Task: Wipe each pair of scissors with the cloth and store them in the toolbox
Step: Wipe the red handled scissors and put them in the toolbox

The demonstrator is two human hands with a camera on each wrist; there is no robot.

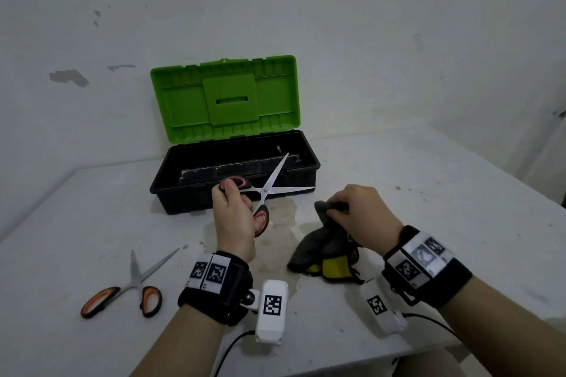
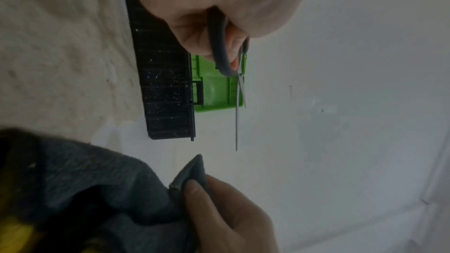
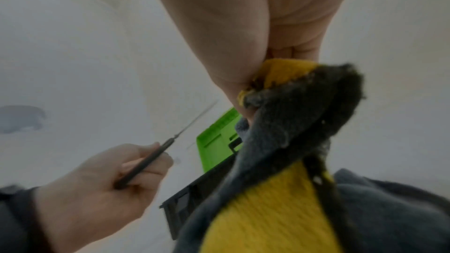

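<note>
My left hand (image 1: 234, 214) grips the red-and-black handles of a pair of scissors (image 1: 271, 185), blades spread wide, held just above the table in front of the toolbox (image 1: 171, 180). The same scissors (image 2: 237, 91) show edge-on in the left wrist view, and in the right wrist view the scissors (image 3: 155, 153) sit in that hand (image 3: 102, 189). My right hand (image 1: 360, 216) pinches a grey-and-yellow cloth (image 1: 324, 251), lifting its top corner while the rest drapes onto the table. The cloth (image 3: 287, 151) fills the right wrist view. The blade tips and the cloth are apart.
A second pair of scissors (image 1: 131, 288) with orange-and-black handles lies open on the table at the near left. The toolbox has a black base and a raised green lid (image 1: 225, 98) against the white wall. A damp patch (image 1: 284, 217) marks the table between my hands.
</note>
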